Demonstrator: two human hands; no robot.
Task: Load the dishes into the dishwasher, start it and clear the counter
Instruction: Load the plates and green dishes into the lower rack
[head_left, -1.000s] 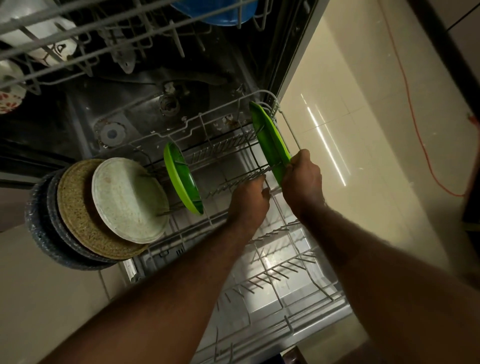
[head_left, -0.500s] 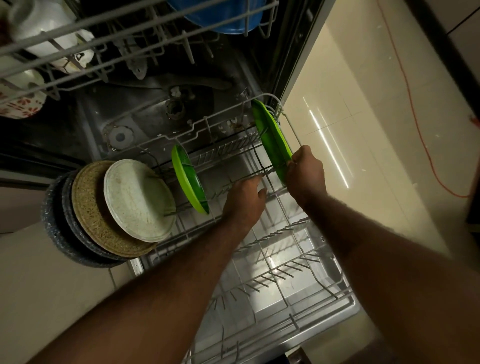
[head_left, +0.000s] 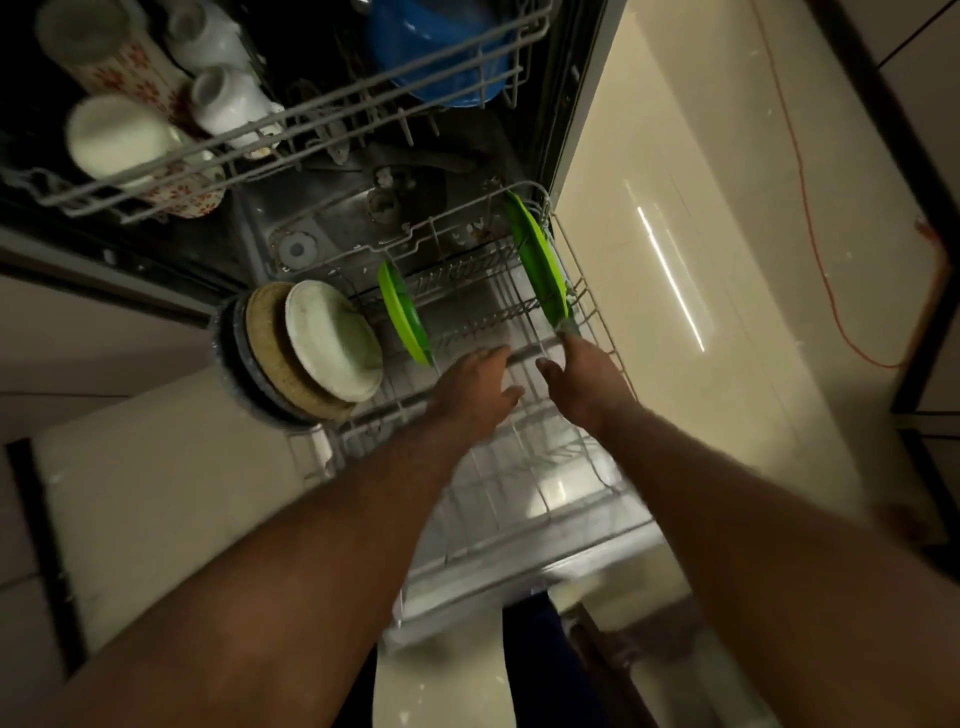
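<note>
The open dark dishwasher (head_left: 322, 208) fills the upper left, its grey wire lower rack (head_left: 524, 545) pulled out over the glossy cream floor tiles (head_left: 727, 130). Above it the grey wire upper rack (head_left: 322, 119) carries a blue plastic bowl (head_left: 436, 62) and white cups with red flowers (head_left: 119, 135). At the lower rack's left end three round plates stand on edge together: a dark speckled one (head_left: 228, 358), a tan woven-looking one (head_left: 265, 332) and a cream one (head_left: 332, 338). A bright green plastic plate (head_left: 402, 317) stands alone mid-rack, and a second green plate (head_left: 537, 260) stands against the right wall. Both arms reach forward and down, hands close together over the rack's middle. The left hand (head_left: 475, 387) hovers palm down with fingers relaxed, holding nothing. The right hand (head_left: 584, 379) stretches its fingers to the second green plate's lower rim, thumb spread clear of it, which reads as a touch rather than a grip, though blur softens the detail. The step appears to be seating this plate. To do it well, its lower edge should drop fully between two tines so it stands alone and does not lean on the wall wires. Test with a light nudge before letting go.
</note>
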